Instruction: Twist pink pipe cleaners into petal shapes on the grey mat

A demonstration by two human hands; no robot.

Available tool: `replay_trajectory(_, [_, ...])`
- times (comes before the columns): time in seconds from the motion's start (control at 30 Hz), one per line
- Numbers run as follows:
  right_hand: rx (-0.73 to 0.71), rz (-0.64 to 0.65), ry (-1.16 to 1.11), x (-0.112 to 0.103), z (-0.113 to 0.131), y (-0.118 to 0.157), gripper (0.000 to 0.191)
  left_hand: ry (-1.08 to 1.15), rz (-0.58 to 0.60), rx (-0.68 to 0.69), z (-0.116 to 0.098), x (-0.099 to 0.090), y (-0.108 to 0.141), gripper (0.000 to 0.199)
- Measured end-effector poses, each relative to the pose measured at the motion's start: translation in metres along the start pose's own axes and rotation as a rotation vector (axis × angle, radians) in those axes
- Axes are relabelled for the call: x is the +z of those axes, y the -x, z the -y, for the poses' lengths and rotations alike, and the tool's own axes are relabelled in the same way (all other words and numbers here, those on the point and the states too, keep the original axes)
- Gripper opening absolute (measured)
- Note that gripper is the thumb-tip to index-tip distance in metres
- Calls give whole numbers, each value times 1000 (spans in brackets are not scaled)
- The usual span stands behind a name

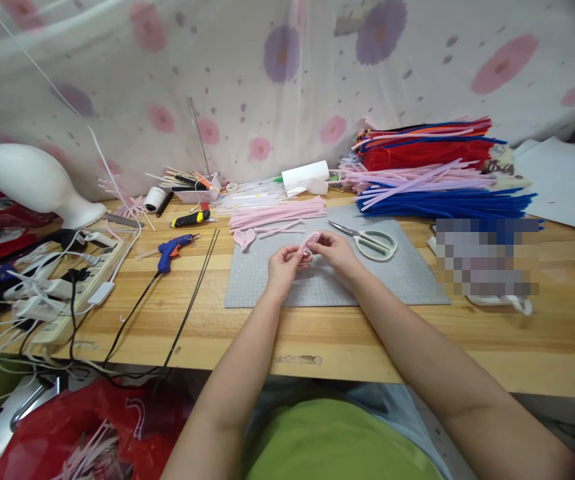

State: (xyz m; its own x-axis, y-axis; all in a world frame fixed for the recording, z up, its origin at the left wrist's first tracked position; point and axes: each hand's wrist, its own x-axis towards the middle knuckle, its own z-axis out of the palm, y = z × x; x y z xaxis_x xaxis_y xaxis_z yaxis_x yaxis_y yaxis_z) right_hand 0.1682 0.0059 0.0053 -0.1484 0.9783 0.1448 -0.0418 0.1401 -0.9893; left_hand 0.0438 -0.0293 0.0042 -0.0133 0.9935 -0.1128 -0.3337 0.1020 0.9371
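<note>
Above the grey cutting mat (277, 287), my left hand (285, 265) and my right hand (333, 251) meet, both closed on one bent pink pipe cleaner (309, 241). It curves up in a loop between the fingertips; its lower end is hidden by the fingers. Just left of it lies a pink heart-shaped pipe cleaner piece (244, 239). Loose pink pipe cleaners (277, 213) lie in a bundle behind my hands. Scissors with pale handles (375, 245) rest on the mat right of my right hand, blades pointing left.
A blue glue gun (171, 252), a yellow-black utility knife (191, 219) and thin dark rods (192, 293) lie left of the mat. A cable-filled power strip (87, 280) is farther left. Blue pipe cleaners (442, 202) and red ones (422, 157) are piled back right.
</note>
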Motion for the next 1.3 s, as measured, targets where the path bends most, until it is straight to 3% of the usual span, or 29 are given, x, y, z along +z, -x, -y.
replay_trajectory(0.17, [-105, -80, 206, 0, 6, 1, 12, -74, 46, -74, -2, 2, 3, 26])
replay_trajectory(0.37, [45, 33, -84, 5, 4, 2, 24, -12, -8, -57, -5, 4, 5, 26])
replay_trajectory(0.6, [-18, 61, 87, 0, 7, 1, 16, -39, 40, -112, -3, 2, 4, 25])
replay_trajectory(0.73, [16, 98, 103, -2, 9, 2, 16, -105, 59, -120, -2, 2, 3, 27])
replay_trajectory(0.97, [112, 30, -27, 4, 11, 4, 21, -69, 32, -90, -6, 3, 4, 25])
replay_trajectory(1.3, [58, -22, 16, 14, 13, 3, 15, 3, -35, -28, -4, 1, 1, 25])
